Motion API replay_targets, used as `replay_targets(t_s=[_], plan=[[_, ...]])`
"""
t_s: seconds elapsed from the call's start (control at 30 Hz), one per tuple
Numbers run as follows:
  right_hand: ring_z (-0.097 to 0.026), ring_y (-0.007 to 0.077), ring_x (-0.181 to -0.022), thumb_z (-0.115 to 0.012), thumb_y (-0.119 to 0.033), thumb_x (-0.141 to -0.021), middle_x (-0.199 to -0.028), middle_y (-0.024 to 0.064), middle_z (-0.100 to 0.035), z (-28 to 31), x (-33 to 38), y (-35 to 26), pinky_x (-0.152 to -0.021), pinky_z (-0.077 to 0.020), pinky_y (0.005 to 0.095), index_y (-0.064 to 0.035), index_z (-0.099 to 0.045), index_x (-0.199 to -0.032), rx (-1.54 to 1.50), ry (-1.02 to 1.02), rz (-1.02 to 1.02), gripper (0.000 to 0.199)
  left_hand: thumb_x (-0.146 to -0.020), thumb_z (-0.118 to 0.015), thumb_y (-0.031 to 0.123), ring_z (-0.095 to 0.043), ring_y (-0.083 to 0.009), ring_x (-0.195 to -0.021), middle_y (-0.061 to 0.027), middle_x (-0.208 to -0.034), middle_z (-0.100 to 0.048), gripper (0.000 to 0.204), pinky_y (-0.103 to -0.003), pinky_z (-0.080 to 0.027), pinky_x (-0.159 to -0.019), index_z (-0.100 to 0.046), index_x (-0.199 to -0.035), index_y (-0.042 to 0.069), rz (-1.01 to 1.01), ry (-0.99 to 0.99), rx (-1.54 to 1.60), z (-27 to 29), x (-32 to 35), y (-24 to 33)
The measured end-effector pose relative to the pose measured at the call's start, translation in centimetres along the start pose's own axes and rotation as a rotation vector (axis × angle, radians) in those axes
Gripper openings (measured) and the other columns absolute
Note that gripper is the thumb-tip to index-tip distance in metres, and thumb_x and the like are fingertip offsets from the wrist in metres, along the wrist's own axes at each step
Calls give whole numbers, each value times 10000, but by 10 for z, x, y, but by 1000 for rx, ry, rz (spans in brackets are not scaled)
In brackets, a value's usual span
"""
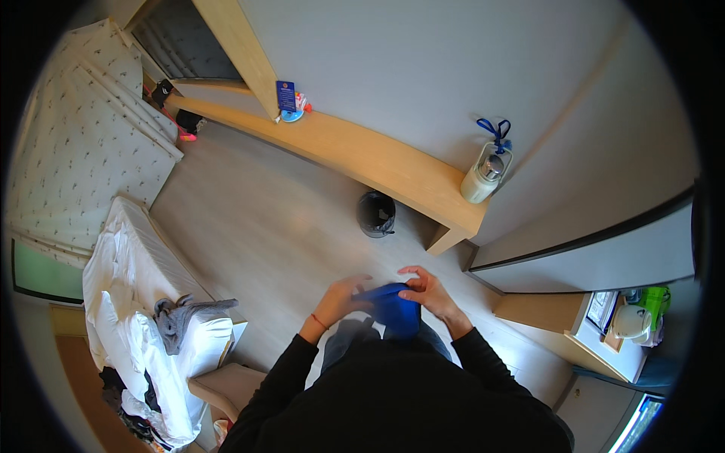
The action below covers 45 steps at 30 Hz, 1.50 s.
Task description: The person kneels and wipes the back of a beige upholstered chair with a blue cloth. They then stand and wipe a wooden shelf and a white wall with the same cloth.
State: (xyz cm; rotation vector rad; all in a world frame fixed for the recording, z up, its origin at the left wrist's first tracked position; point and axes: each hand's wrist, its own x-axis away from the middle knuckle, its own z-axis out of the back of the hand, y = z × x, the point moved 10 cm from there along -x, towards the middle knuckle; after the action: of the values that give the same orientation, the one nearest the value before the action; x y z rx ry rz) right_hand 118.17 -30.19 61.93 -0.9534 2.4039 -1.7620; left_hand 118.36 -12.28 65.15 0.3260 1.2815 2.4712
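Pale wood floor [249,219], both hands gripping blue cloth [393,306]

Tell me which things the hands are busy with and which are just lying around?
Busy with:
blue cloth, held by left hand and right hand

Lying around:
grey garment on the bed
black bin
bottle on the wooden shelf

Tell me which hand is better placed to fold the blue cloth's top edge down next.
Right, probably. The right hand pinches the top edge of the blue cloth with fingers curled over it. The left hand holds the cloth's left side lower down, better suited to steadying.
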Motion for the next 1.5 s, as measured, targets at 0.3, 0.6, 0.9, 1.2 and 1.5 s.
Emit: replay_targets(t_s=[0.3,0.6,0.9,1.2,1.5], plan=[[-678,165,-845,-709,30,-820,-939,99,-719,101,-46,-61,-821,-542,292,13,-695,-1021,499,280,275,202,-747,-723,-27,-627,-324,-667,-130,-747,-653,136,-463,-335,-1148,-636,-845,10,-52,51,-149,18,-103,-20],[-648,123,-833,-742,-1,-801,-949,67,-706,135,-77,-13,-761,-532,260,15,-686,-1083,127,298,38,288,-792,-693,-55,-680,-303,-850,-148,-891,-689,183,-378,-501,-962,-642,-961,-3,-67,19,110,9,-174,-53],[-528,139,-627,-863,-306,-686,-710,36,-629,208,-150,26,-581,-438,307,-49,-727,-799,553,600,5,313,-767,-764,77,-695,-271,-834,-143,-922,-708,218,-345,-541,-772,-680,-962,25,29,-264,-135,18,-294,-147],[-605,360,-889,-716,-117,-783,-991,179,-610,279,-248,-27,-757,-495,455,-71,-646,-1100,796,1281,125,329,-831,-681,63,-400,-469,-1306,-165,-1473,-391,530,-475,-439,-983,-540,-1328,183,-277,74,-231,-13,-412,-143],[-249,340,-1452,-573,-154,-906,-1565,127,-291,171,-252,47,-1145,-245,526,-101,-415,-1452,1102,922,-173,571,-866,-644,326,-167,-398,-1470,-165,-1586,-238,732,-607,-108,-1152,-348,-1484,66,-370,-535,-562,-102,-333,-186]])
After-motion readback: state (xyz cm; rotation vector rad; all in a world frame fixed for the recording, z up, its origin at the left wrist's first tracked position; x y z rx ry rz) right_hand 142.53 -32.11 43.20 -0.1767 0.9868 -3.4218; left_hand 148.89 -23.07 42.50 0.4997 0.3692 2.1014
